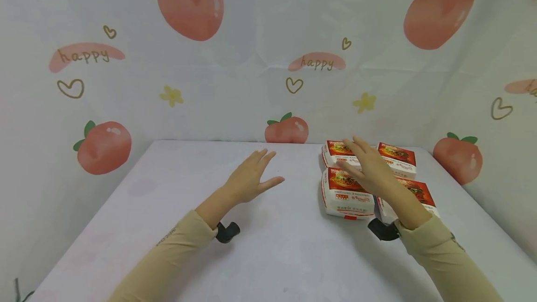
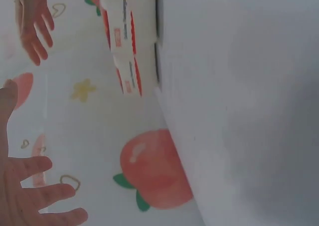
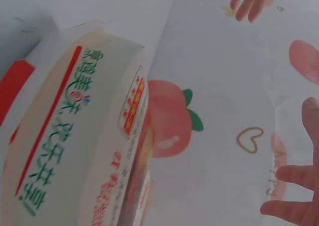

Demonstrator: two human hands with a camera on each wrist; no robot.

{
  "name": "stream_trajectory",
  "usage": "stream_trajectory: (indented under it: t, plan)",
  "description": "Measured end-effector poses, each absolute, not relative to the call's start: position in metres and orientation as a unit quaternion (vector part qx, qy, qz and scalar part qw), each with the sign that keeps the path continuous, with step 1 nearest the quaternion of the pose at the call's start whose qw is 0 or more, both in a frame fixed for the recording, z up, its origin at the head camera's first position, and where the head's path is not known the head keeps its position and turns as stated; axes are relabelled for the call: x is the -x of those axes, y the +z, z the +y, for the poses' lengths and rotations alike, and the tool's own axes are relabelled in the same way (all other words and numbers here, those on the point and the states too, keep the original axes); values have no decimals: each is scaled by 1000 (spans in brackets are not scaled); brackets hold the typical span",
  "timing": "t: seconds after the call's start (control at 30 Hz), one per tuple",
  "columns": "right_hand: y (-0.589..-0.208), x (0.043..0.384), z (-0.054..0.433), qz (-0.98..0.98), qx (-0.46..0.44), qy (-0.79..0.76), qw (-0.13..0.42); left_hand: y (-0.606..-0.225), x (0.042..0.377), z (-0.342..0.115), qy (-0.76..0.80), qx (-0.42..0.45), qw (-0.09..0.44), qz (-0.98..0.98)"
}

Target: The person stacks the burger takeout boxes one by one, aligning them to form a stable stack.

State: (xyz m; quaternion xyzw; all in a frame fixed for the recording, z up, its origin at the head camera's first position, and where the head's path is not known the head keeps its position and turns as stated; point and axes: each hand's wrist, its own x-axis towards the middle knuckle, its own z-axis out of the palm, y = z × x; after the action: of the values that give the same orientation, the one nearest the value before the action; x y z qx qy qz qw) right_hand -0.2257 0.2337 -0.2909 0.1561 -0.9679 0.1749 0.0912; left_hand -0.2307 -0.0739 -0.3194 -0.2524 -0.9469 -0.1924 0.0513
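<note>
Four is avoided here: several white and red food boxes stand in two rows at the right of the table, among them a front left box [image 1: 348,202], a front right box [image 1: 419,192], a back left box [image 1: 335,148] and a back right box [image 1: 398,160]. My right hand [image 1: 371,167] is held over them with fingers spread, overlapping the boxes in the head view and holding nothing. My left hand [image 1: 247,178] hovers above the middle of the table, fingers straight and thumb apart. A printed side of one box fills much of the right wrist view.
The white table [image 1: 268,255] runs back to a white curtain [image 1: 247,92] printed with fruit, hearts and "happy". A black wrist camera mount [image 1: 228,233] sits under the left wrist, and another mount [image 1: 383,229] under the right.
</note>
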Motion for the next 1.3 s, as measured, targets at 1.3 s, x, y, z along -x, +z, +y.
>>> stream_trajectory:
  t: [1.3]
  plan:
    - [-342,190,308,-970,-35,209,115,-369,224,51,-289,272,-74,-915]
